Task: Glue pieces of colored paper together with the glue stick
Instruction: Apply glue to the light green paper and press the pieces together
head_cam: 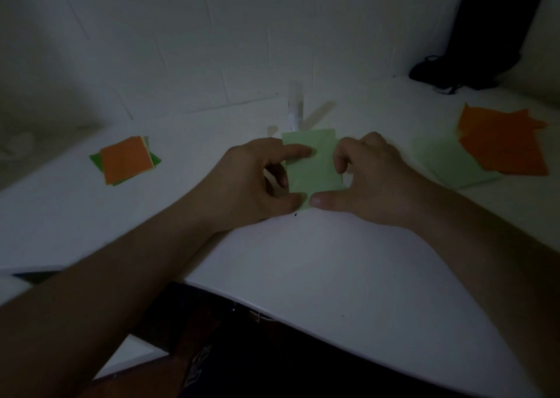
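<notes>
Pale green square paper sheet [313,167] lies mid-tabletop, pinned flat for bonding | left hand [257,182] index extended, thumb pressed on it | right hand [366,176] fingers curled, thumb pressing | white glue stick [295,106] upright behind, toward far edge

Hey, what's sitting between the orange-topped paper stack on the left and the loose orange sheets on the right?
In the head view, the light green paper lies between them, with the left hand and right hand on it.
</notes>
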`<state>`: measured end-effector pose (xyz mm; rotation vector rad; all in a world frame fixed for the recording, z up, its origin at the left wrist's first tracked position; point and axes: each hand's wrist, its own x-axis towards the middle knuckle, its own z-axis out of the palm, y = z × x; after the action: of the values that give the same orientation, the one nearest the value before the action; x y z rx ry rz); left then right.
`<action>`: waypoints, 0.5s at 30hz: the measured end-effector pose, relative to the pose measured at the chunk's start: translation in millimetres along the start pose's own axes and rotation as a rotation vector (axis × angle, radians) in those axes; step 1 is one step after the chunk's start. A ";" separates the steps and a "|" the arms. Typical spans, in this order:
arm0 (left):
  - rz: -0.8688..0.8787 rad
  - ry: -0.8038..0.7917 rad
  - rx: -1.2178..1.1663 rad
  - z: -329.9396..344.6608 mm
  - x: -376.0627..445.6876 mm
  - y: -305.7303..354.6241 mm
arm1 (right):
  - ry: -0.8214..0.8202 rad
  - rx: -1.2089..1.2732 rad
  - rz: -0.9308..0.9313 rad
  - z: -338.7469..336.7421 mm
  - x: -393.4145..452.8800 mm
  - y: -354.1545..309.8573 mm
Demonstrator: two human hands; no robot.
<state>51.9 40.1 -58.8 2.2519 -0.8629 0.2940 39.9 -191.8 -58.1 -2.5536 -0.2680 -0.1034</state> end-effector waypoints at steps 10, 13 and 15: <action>0.005 0.008 0.002 1.3 3.0 -10.2 | 0.070 0.043 0.030 -19.2 3.3 20.3; 0.020 0.012 0.003 2.1 3.2 -8.5 | 0.119 0.089 -0.029 -18.2 3.1 16.4; 0.044 0.020 0.018 2.7 3.5 -7.1 | 0.156 0.117 -0.048 -13.4 4.9 9.7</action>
<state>59.0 40.3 -63.0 2.2454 -0.9033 0.3448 46.6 -206.3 -51.5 -2.4081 -0.2669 -0.2956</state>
